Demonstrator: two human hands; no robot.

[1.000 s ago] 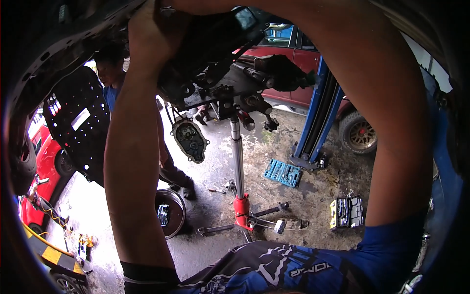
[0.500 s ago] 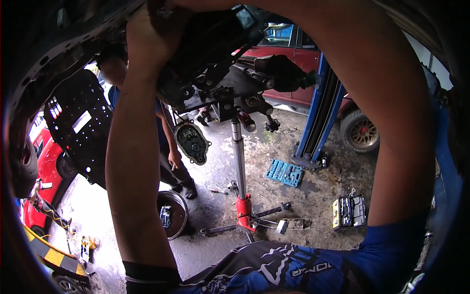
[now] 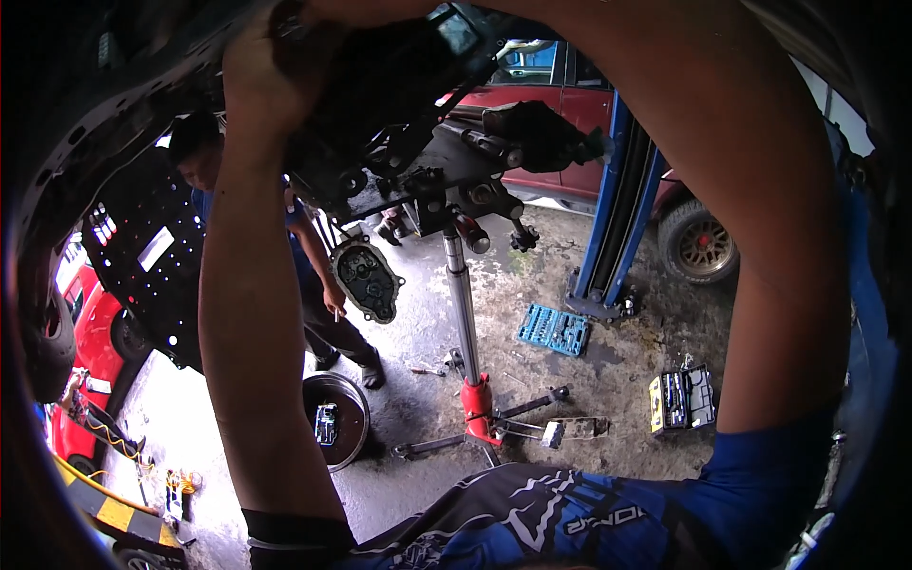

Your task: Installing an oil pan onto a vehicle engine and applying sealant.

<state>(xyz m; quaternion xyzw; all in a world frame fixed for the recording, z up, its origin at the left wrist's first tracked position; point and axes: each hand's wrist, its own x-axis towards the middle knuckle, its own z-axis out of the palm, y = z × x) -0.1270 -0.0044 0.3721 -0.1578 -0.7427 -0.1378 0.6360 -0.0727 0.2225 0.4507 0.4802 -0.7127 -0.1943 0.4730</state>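
Note:
Both of my arms reach overhead into the dark underside of a raised vehicle (image 3: 380,85). My left hand (image 3: 271,57) is up among the shadowed parts at the top left; its fingers are lost in the dark. Coming across from the right, my right hand (image 3: 366,9) lies near it at the upper picture edge, mostly cut off, fingers not readable. What either hand touches cannot be made out. Below them hangs a greasy metal assembly (image 3: 418,180) with an open oval housing (image 3: 367,278) at its lower end. A jack post (image 3: 458,294) stands under this assembly.
The jack's red base (image 3: 478,408) spreads its legs on the stained floor. A round black basin (image 3: 337,418) stands left of it. Beyond are a blue socket set (image 3: 554,330), a toolbox (image 3: 682,399) and a blue lift column (image 3: 617,209). Another person (image 3: 318,275) stands behind my left arm.
My left forearm and hand have shifted slightly left in the picture, and the hanging assembly also sits a little further left. The other person's head is tilted further down.

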